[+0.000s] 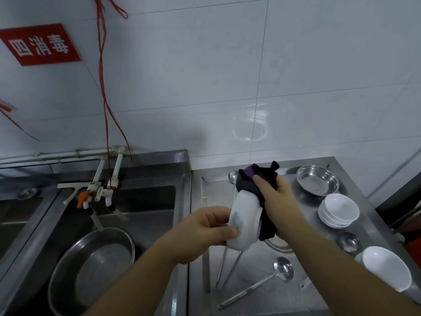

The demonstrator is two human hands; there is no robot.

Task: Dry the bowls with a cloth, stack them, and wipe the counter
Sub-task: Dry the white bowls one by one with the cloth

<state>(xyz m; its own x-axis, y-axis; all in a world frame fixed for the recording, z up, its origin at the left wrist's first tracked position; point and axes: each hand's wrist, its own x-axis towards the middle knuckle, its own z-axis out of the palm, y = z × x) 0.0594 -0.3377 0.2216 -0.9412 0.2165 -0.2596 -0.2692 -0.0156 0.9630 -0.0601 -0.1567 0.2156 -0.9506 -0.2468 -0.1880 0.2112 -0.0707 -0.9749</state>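
A white bowl point(245, 218) is held on edge above the steel counter point(255, 293), its underside facing left. My left hand point(205, 226) grips it by the base. A dark cloth with a purple patch point(250, 181) is pressed into the bowl's open side by my right hand point(273, 195), which grips the cloth. A stack of white bowls point(338, 210) stands on the counter to the right. Another white bowl point(385, 267) rests tilted at the front right.
A steel bowl point(317, 180) sits at the counter's back right. Ladles point(282, 269) and long handles lie on the counter below my hands. A small steel cup point(348, 241) lies between the white bowls. Left of the counter, a sink holds a large steel basin point(91, 270) under taps point(100, 192).
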